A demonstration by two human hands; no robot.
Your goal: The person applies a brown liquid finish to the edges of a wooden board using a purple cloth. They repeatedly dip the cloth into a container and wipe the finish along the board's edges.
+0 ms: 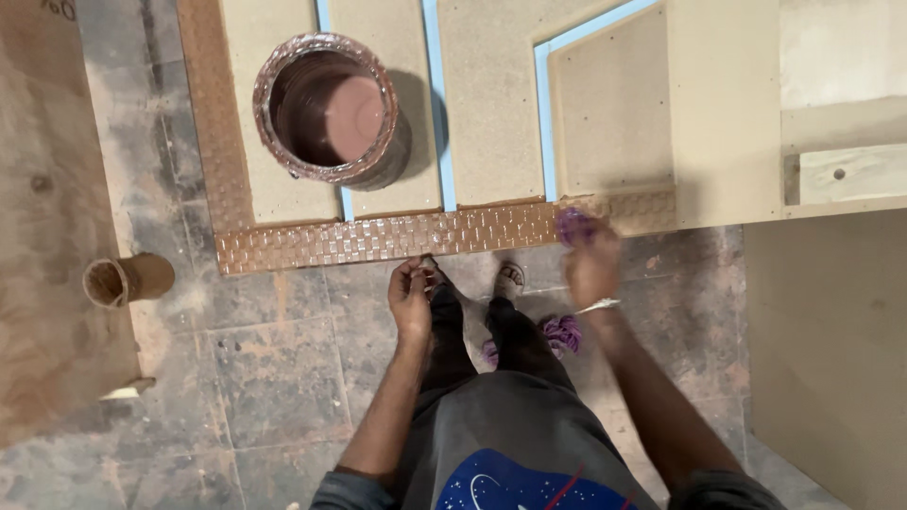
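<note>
My right hand gripped a soft purple wad of cloth, pressed to the brown-stained embossed edge strip of the pale board. It seemed light and squashy, best bunched in the fingertips. My left hand hung loosely curled, empty.

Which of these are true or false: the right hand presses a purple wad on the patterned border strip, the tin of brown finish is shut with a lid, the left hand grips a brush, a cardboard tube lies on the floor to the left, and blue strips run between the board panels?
1. The right hand presses a purple cloth wad on the patterned border strip. True.
2. The tin has a lid on. False: it stands open, brown liquid showing.
3. The left hand grips a brush. False: no brush shows; its fingers are curled near the strip's edge.
4. A cardboard tube lies at left. True.
5. Blue strips run between panels. True.
</note>
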